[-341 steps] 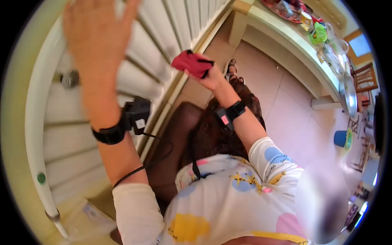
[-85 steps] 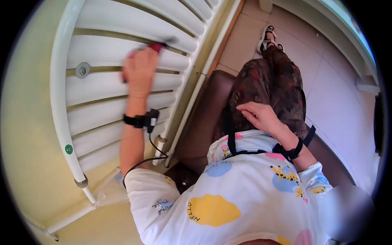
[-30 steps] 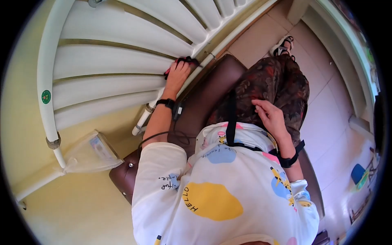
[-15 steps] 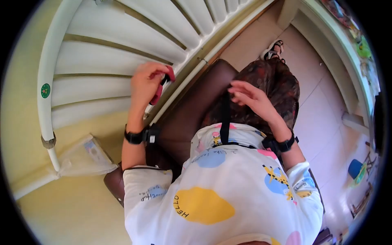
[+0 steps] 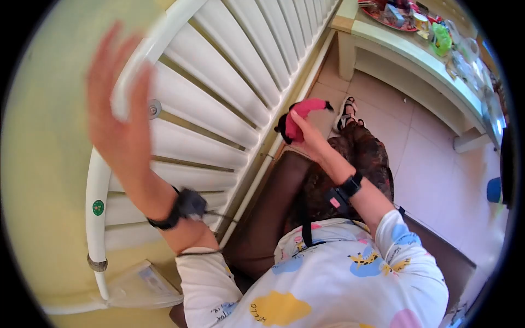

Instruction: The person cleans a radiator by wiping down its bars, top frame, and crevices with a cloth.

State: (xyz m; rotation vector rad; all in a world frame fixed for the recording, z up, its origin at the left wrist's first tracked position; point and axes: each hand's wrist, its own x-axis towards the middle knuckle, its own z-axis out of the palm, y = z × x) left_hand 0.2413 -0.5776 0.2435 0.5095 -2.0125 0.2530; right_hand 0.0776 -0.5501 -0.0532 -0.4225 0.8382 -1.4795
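Person's right hand point(image 5: 309, 136) pinches soft red cloth with black edging point(image 5: 294, 127) beside white slatted radiator point(image 5: 197, 144); left hand point(image 5: 119, 109) spread, empty. Cloth looks light, floppy, not fragile; best gripped at bunched middle.

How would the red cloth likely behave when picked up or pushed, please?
The red cloth is probably floppy, since it bends around the right hand. It seems light, as that hand alone holds it up.
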